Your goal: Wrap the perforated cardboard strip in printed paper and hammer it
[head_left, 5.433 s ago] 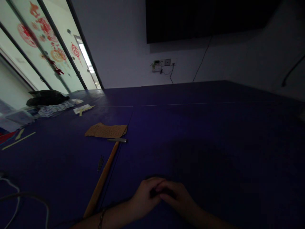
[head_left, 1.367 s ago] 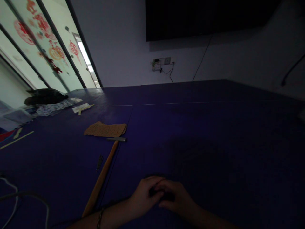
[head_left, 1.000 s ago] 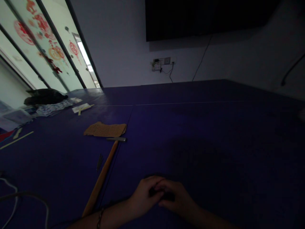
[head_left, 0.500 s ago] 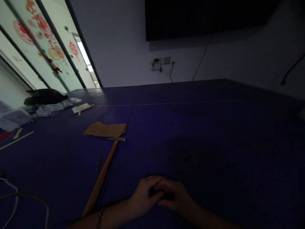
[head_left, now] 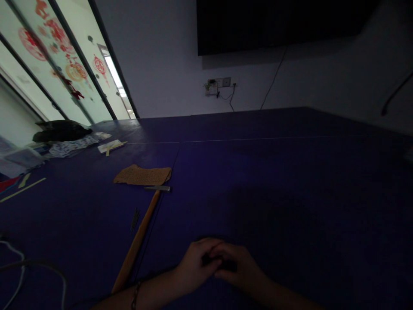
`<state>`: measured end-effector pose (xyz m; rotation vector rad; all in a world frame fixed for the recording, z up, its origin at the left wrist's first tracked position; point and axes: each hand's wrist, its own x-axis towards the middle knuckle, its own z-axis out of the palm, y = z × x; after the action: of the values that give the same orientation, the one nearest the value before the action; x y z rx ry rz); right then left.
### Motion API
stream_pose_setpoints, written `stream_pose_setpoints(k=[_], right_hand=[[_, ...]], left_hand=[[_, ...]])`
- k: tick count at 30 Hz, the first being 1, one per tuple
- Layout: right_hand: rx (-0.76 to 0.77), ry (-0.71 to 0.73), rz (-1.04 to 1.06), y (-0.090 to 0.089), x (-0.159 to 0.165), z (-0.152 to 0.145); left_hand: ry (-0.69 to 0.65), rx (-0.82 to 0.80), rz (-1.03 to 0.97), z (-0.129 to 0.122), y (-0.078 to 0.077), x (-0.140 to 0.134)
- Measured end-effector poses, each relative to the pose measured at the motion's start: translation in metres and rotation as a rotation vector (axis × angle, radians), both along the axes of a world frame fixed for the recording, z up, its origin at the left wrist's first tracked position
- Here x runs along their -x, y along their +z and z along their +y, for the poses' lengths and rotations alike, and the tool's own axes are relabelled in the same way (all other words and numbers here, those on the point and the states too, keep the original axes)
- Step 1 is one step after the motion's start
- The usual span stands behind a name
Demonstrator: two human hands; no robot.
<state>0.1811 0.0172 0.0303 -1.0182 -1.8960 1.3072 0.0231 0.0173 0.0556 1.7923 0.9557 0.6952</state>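
Note:
My left hand (head_left: 198,263) and my right hand (head_left: 239,266) rest together low in the middle of the view, on the dark blue table (head_left: 258,181). Their curled fingers meet and overlap, with a dark gap between the palms; nothing shows in either hand. Left of my hands lies a hammer, its wooden handle (head_left: 137,243) slanting away from me to a narrow metal head (head_left: 161,188). Beside the handle is a small bunch of nails (head_left: 134,218). Just past the hammer head lies a brown patterned cloth (head_left: 143,175), folded flat.
A pale cable (head_left: 22,262) loops at the lower left. Yellow strips (head_left: 24,189), a clear plastic box (head_left: 22,159), a black bag (head_left: 63,130) and a white packet (head_left: 111,146) lie along the left side. Wall sockets (head_left: 217,84) and a dark screen (head_left: 277,26) are beyond the table.

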Motion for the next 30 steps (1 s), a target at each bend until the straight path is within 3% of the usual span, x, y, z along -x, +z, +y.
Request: stream_pose_setpoints(k=[30], right_hand=[[0.015,0.017,-0.013,0.0019,0.0,0.0008]], left_hand=[[0.007,-0.003,-0.018,0.0003,-0.0049,0.0005]])
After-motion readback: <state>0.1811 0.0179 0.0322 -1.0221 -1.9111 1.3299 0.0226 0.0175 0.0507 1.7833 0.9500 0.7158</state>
